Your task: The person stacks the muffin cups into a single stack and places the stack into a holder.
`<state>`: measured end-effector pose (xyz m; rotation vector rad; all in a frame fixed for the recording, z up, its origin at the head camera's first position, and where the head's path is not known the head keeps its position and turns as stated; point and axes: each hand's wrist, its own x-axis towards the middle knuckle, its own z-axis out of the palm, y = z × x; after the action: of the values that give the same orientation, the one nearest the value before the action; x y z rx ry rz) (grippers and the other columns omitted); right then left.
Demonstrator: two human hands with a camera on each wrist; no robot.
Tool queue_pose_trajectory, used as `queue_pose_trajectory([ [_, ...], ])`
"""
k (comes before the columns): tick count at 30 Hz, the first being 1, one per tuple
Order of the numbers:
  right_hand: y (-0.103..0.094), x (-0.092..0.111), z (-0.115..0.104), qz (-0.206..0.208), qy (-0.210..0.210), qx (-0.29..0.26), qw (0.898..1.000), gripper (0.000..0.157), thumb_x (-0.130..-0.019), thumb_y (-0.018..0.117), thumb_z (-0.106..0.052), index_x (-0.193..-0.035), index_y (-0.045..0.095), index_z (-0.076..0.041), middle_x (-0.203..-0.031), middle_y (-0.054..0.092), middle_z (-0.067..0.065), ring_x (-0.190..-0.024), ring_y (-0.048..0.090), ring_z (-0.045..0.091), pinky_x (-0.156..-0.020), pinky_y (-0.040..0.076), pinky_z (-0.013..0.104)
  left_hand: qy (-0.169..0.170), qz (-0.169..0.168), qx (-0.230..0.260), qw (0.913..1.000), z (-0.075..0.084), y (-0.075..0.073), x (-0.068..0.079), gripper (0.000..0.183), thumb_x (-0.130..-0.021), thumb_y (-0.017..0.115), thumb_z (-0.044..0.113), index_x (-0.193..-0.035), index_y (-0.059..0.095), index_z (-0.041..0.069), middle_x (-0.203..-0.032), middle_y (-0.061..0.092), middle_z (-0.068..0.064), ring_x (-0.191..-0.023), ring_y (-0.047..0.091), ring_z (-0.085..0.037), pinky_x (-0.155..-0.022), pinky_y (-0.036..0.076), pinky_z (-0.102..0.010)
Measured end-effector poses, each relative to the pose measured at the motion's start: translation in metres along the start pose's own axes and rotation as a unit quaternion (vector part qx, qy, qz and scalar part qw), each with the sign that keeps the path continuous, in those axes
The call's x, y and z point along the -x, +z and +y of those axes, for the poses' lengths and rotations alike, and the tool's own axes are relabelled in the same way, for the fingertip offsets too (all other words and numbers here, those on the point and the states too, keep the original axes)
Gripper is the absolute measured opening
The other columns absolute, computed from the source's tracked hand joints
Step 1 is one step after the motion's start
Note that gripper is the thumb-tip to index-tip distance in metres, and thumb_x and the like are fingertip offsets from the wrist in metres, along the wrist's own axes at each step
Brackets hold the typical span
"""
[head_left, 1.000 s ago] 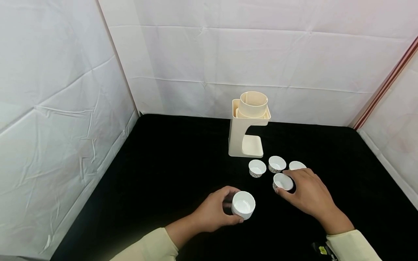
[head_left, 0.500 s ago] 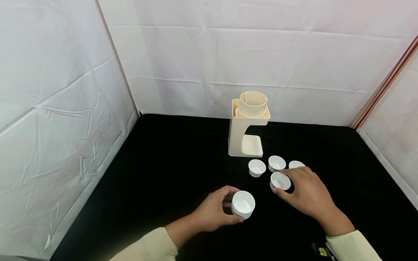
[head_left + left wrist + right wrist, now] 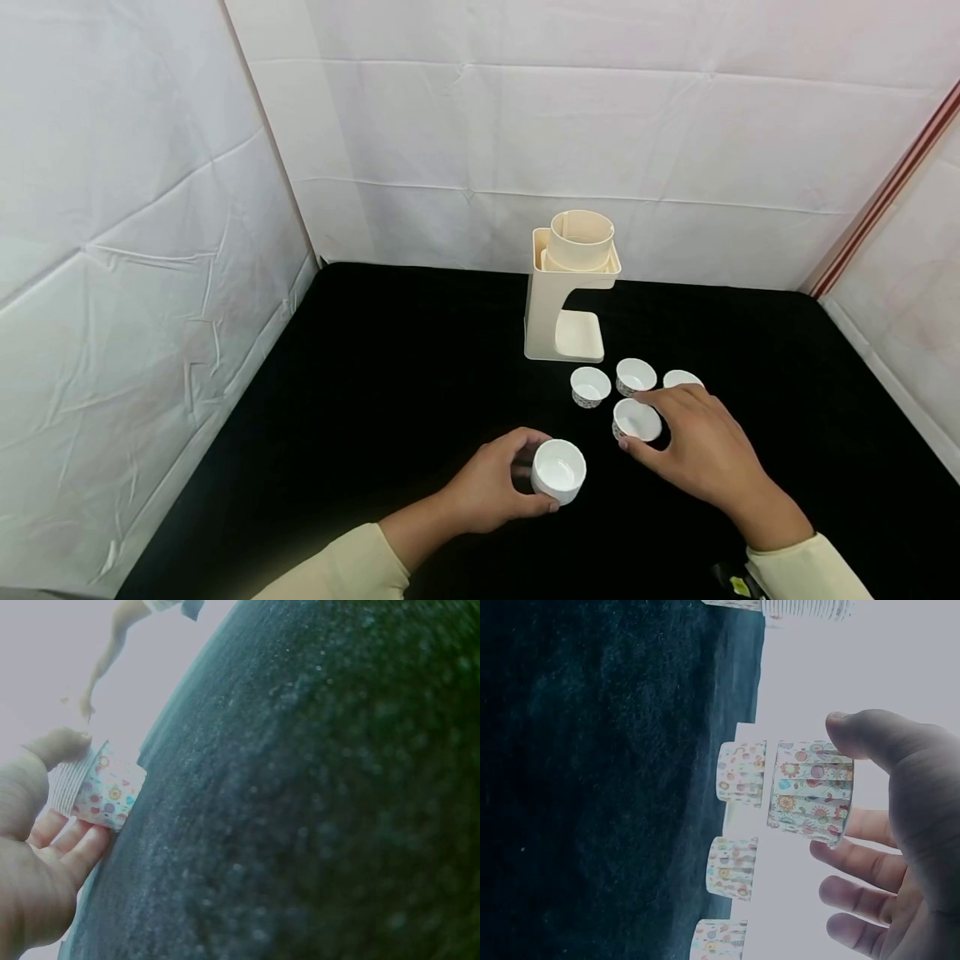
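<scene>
left grip: cup stack | right grip: cup | both flower-printed

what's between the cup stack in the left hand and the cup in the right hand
In the head view, only bare black tabletop shows between the cup stack in the left hand and the cup in the right hand.

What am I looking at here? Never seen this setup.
No robot: a person working bare-handed. The wide picture is taken from the head, looking forward and down; the two tilted close-ups are from the wrists, each looking at that hand's work. On the black table are a cream stand and three small white cups. The left hand holds a nested stack of cups; the right hand holds a patterned cup near those three.
</scene>
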<state>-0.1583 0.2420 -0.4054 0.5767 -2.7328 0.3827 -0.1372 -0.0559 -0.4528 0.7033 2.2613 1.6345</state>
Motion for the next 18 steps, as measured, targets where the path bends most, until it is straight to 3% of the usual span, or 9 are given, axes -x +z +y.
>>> queue_pose_trajectory([
  [18, -0.009, 0.001, -0.015, 0.021, -0.02, 0.002, 1.0, 0.056, -0.077, 0.086, -0.048, -0.118, 0.073, -0.011, -0.114, 0.072, 0.005, -0.114, 0.058, 0.032, -0.099, 0.047, 0.054, 0.009, -0.004, -0.005, 0.9999, -0.001, 0.0, 0.0, 0.065, -0.08, 0.09, 0.013, -0.134, 0.055, 0.014, -0.126, 0.059, 0.004, -0.114, 0.062, -0.009, -0.097, 0.052, -0.019],
])
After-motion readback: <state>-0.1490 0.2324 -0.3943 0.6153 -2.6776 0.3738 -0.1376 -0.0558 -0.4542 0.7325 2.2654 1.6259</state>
